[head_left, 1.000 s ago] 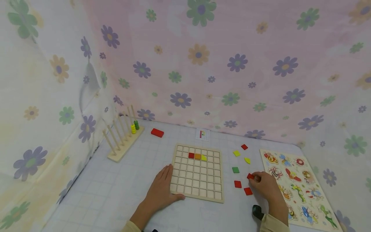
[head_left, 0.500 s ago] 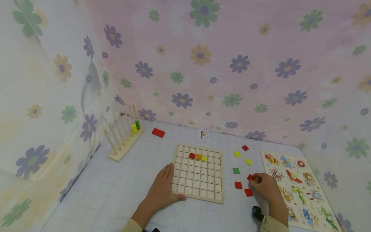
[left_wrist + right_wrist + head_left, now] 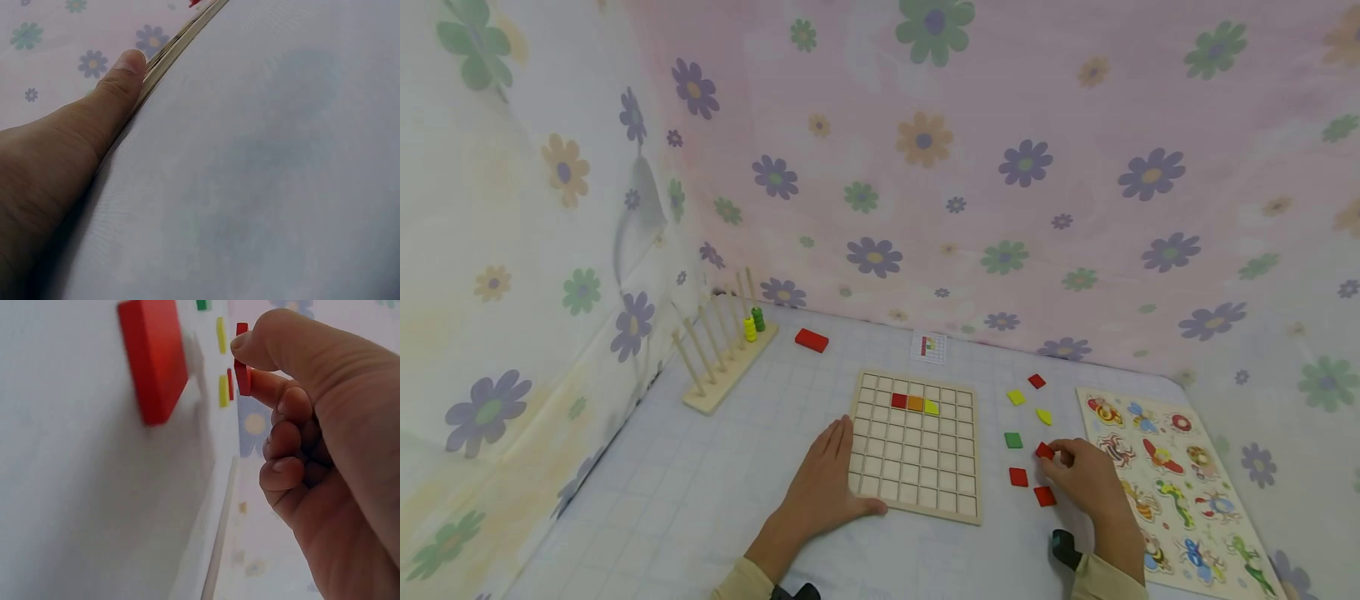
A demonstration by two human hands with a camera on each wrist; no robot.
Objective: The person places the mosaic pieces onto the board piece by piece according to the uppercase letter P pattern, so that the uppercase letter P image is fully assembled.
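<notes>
My right hand [image 3: 1088, 482] pinches a small red square tile [image 3: 1043, 451] between thumb and forefinger. In the right wrist view this tile [image 3: 243, 376] is off the table, with the other fingers curled below. My left hand [image 3: 820, 492] lies flat with fingers straight at the left edge of a wooden grid board [image 3: 917, 467]. Its thumb touches the board's near edge, as the left wrist view also shows. In the board's upper rows sit a red tile [image 3: 899, 402], an orange tile [image 3: 915, 403] and a yellow piece [image 3: 931, 407] side by side.
Loose red tiles [image 3: 1018, 477], a green tile [image 3: 1013, 440] and yellow pieces [image 3: 1016, 397] lie right of the board. Further right is an insect puzzle [image 3: 1165, 492]. A pattern card [image 3: 928, 347], a red block [image 3: 812, 340] and a peg stand [image 3: 722, 379] are farther back.
My right hand has raised the red tile slightly, and the tile has turned in its fingers. My left hand stays at the board. The whole view has shifted a little.
</notes>
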